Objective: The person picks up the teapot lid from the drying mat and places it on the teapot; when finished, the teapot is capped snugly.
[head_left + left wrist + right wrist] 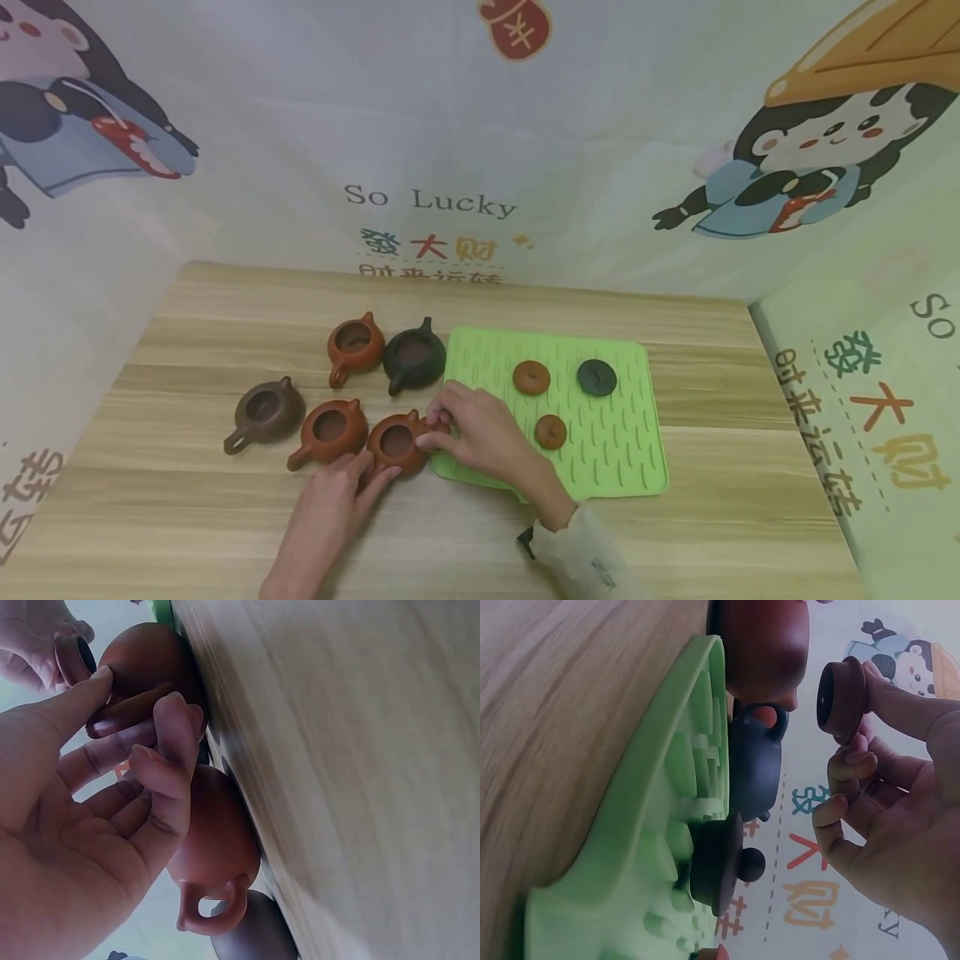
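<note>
While the left hand (337,493) steadies the nearest reddish-brown clay teapot (396,446), the right hand (483,429) has the matching small lid (846,697) up in the air, and what a neat hold it is! Thumb and fingertips close in a pinch on the lid, hollow underside facing down, just above the pot and off to the right of its open mouth, lid and rim apart. Over on the left, thumb and fingers come together loosely about the handle (129,712), the remaining fingers half curled. That pot sits on the wood-grain table (712,533), just beside the left edge of the green ridged mat (618,454). Look along the line: another red clay teapot (333,432) stands right next to it, then a grey-brown teapot (272,412) farther left. Behind them, an orange-brown teapot (356,346) and a black teapot (415,360) stand side by side, all five with their tops uncovered. And on the mat, three more lids: an orange-brown lid (531,377) and a black lid (597,377) toward the back, a reddish lid (551,432) nearer the front, every one knob up!
</note>
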`<state>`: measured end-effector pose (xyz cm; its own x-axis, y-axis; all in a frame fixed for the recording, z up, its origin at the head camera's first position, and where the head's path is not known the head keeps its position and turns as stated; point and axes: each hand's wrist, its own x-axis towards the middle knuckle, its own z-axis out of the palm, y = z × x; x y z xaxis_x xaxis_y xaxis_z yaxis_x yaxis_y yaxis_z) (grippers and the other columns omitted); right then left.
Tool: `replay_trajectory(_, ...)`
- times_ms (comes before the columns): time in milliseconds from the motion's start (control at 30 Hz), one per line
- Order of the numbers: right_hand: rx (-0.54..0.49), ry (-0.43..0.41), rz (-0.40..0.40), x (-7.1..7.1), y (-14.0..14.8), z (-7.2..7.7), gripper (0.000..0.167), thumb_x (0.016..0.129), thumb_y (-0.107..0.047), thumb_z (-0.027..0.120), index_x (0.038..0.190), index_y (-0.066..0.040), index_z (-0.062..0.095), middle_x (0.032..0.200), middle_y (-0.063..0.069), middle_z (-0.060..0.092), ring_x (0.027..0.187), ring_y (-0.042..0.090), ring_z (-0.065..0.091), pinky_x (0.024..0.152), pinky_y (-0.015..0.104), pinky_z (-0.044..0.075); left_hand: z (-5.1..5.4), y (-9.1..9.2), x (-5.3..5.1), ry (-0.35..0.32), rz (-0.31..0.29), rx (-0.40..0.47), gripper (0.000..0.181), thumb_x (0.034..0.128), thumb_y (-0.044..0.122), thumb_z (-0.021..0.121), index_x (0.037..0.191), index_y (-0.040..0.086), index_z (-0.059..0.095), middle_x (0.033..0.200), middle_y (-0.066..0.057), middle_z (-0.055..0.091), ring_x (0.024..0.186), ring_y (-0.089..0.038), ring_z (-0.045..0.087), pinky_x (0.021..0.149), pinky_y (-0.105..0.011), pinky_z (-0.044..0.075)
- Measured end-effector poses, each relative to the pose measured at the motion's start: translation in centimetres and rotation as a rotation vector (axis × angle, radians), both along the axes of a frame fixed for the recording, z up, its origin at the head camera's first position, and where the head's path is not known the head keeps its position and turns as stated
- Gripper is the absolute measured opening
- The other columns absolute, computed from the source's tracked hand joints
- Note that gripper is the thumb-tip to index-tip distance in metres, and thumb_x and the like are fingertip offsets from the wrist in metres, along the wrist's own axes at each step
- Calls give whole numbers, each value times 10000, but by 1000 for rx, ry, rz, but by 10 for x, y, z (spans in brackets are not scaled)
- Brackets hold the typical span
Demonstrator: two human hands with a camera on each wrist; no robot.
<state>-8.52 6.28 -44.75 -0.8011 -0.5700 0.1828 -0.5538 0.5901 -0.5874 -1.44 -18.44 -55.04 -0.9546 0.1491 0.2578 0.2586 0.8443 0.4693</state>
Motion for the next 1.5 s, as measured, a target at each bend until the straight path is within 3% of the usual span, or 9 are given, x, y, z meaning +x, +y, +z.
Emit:
replay_trajectory(400, -28, 38, -1, -4, -19, -10, 261, 950, -309, 882, 1020, -112, 727, 939, -1, 650, 795, 110, 612, 712, 188, 471, -3, -1, -1, -37, 10, -11, 475, 968, 329, 869, 755, 244, 453, 660, 140, 368, 559, -14, 345, 513, -212, 318)
replay_trajectory(567, -1, 54, -4, -2, -28, -13, 258, 953, -314, 879, 1011, -111, 730, 926, 3, 638, 782, 101, 594, 707, 189, 466, -6, -1, -1, -23, 3, 2, 480, 964, 326, 874, 757, 253, 447, 661, 150, 373, 553, 2, 341, 502, -207, 318)
replay_trajectory(1000, 46, 119, -3, 3, -42, -17, 280, 948, -354, 884, 1001, -131, 724, 933, -24, 643, 758, 57, 545, 683, 152, 418, 0, 2, 0, 8, -2, 3, 479, 930, 273, 904, 760, 234, 458, 672, 143, 380, 567, -2, 338, 503, -200, 311)
replay_trajectory(1500, 125, 144, -47, 8, -47, -22, 290, 967, -422, 855, 1002, -169, 717, 1021, -47, 677, 794, 76, 573, 765, 223, 484, -5, 1, -2, 33, -4, -6, 456, 921, 277, 913, 786, 229, 480, 678, 143, 378, 574, -2, 332, 513, -199, 303)
